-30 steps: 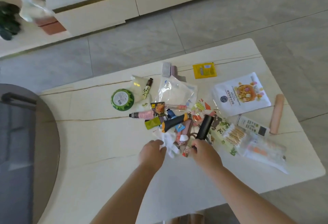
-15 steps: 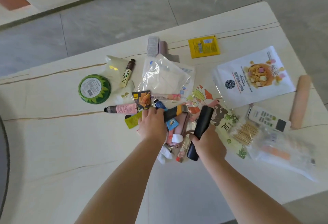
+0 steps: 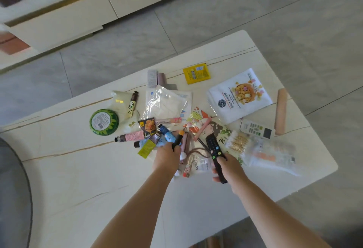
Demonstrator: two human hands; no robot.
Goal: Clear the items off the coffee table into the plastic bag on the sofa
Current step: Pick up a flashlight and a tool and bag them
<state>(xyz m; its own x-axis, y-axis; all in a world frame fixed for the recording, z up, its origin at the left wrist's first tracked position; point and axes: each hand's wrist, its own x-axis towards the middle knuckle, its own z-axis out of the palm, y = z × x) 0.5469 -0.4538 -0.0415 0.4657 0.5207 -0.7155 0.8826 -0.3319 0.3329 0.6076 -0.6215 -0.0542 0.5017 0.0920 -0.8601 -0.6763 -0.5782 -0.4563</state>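
Currently a black remote is gripped in the right hand, lifted over the coffee table. An orange-tipped black tool is clasped by the left hand. Pickup judged underway; remaining clutter lies beyond the fingertips. Bag not in view; carrying across is required next.

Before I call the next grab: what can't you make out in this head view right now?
- Plastic bag and sofa: outside the frame.
- Items under the left hand: covered by it; only the black-and-orange tool pokes out.
- Lower end of the black remote: wrapped by the right hand.
- Shelf objects, top left: blurred, cut by the edge.
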